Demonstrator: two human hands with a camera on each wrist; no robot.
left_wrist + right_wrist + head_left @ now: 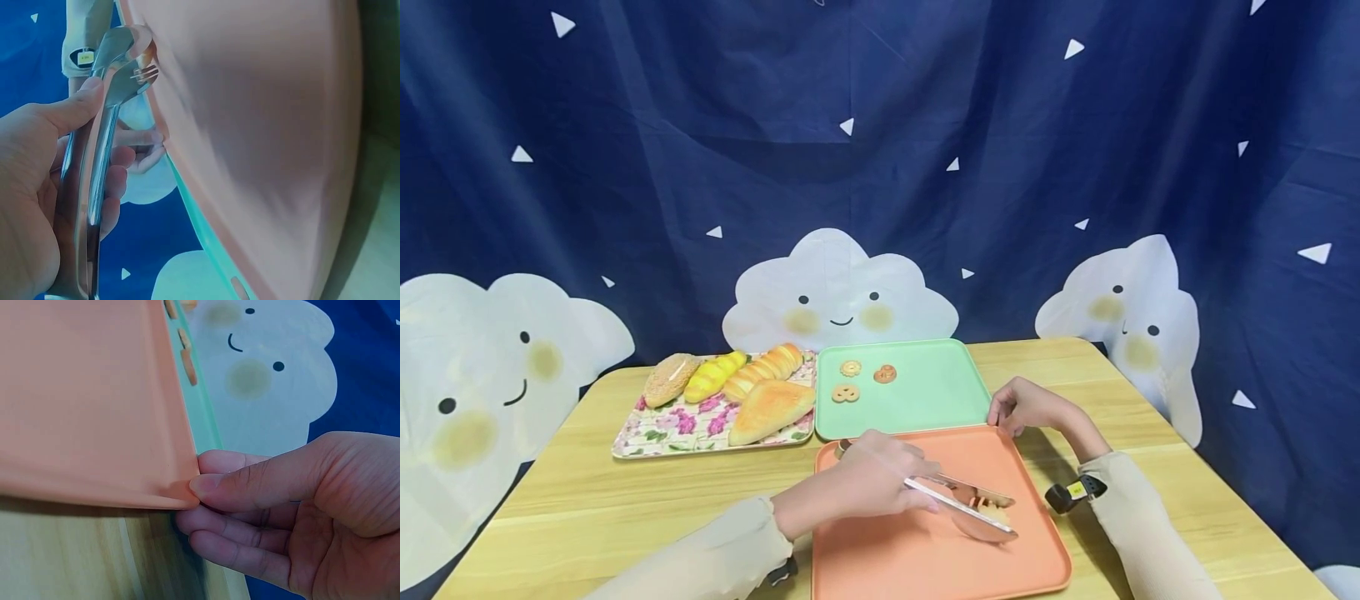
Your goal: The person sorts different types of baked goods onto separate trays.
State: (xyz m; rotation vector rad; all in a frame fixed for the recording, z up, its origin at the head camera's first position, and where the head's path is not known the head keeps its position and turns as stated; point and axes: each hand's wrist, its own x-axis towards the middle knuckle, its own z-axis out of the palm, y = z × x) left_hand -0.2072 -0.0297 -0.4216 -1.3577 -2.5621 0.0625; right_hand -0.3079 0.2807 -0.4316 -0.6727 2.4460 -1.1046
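My left hand (880,485) grips a pair of metal tongs (964,500) over the orange tray (887,558). The tong tips are closed on a small cookie (989,505) just above the tray's right half. In the left wrist view my fingers (44,187) wrap round the tong handles (97,169) beside the orange tray (262,125). My right hand (1009,412) pinches the tray's far right corner, its thumb (250,484) on the rim and its fingers curled under the orange tray (81,394).
A green tray (925,387) with three cookies (850,367) lies just behind the orange one. A floral tray (692,429) holding several bread loaves (769,410) sits at the back left. All stand on a wooden table (625,492) before a blue curtain.
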